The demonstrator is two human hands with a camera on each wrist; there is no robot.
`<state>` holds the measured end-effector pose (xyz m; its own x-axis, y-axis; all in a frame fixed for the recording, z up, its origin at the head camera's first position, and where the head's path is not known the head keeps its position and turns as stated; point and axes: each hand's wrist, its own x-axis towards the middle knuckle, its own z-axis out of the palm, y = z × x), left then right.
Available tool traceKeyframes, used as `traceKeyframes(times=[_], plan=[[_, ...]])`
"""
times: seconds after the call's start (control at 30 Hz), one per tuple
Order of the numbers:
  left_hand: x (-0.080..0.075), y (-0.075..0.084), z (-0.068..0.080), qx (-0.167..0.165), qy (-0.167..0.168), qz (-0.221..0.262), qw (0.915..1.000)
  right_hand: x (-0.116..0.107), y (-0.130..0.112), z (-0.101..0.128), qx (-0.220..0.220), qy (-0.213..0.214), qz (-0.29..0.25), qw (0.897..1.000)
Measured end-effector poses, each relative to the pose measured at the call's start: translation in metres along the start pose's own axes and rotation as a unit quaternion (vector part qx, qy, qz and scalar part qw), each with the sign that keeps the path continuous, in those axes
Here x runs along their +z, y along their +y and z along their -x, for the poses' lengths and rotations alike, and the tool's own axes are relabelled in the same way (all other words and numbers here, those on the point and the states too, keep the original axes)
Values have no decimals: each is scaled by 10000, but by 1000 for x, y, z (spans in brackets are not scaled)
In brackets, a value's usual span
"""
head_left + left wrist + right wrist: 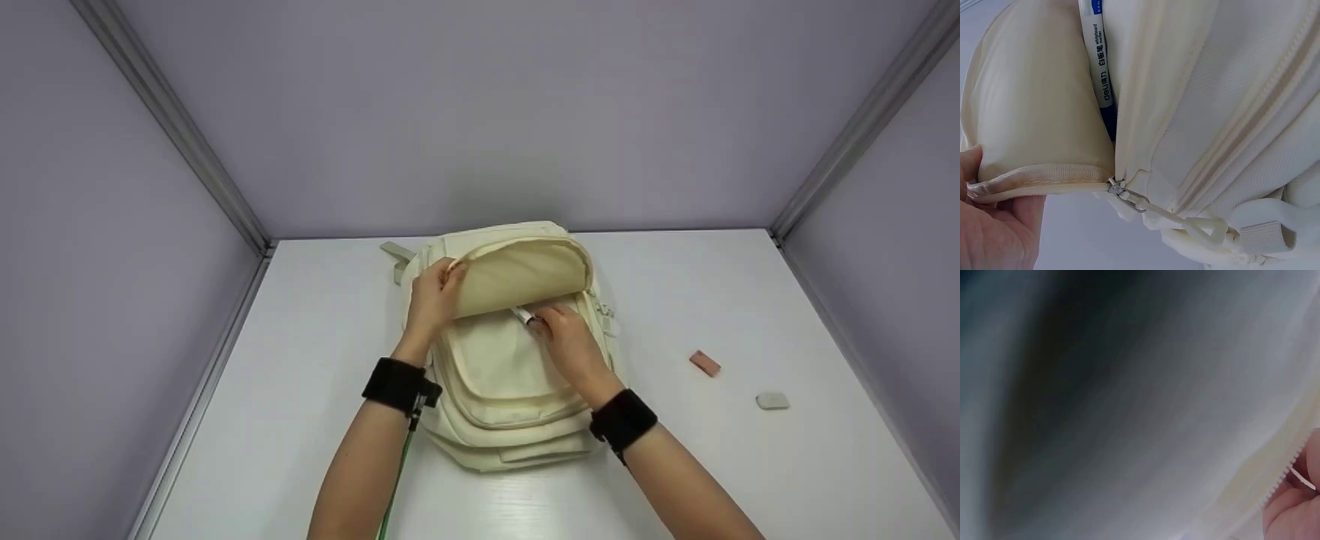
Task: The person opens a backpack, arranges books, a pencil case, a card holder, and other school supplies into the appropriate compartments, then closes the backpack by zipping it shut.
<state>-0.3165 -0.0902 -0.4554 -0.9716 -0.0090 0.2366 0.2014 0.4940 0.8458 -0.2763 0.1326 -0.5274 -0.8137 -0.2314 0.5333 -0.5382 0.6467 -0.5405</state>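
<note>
A cream backpack (504, 375) lies flat on the white table (300, 420), its top flap (517, 276) lifted. My left hand (431, 300) grips the flap's zipper edge (1033, 180) and holds it up. My right hand (562, 336) pinches a white marker (523, 316) at the mouth of the opened compartment. In the left wrist view the marker (1099, 62), white with a blue label, lies partly inside between the flap lining and the bag's body, above a metal zipper pull (1129, 198). The right wrist view is a blur of pale fabric (1129, 405) with a fingertip (1297, 506) by zipper teeth.
A small pink eraser-like block (705, 363) and a white oval piece (772, 400) lie on the table to the right of the bag. Grey partition walls (480, 112) close in the table at the back and both sides. A green cable (397, 480) hangs from my left wristband.
</note>
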Motion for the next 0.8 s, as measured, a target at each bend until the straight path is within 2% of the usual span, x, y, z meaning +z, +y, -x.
traceKeyframes(times=[0.13,0.23,0.4,0.63,0.8], plan=[[1,0,0,-8,38,-5,10000,-6,2,2,66,-197,43,9998],[3,-1,1,-68,14,43,10000,-19,4,5,203,-422,248,9986],[4,-2,1,-66,7,107,9999,-47,16,11,727,-430,718,9938],[3,-4,0,-100,-12,100,9999,-81,65,25,1176,145,1254,9850],[2,-4,0,-109,-48,107,9999,-95,101,44,1819,-138,1659,9691]])
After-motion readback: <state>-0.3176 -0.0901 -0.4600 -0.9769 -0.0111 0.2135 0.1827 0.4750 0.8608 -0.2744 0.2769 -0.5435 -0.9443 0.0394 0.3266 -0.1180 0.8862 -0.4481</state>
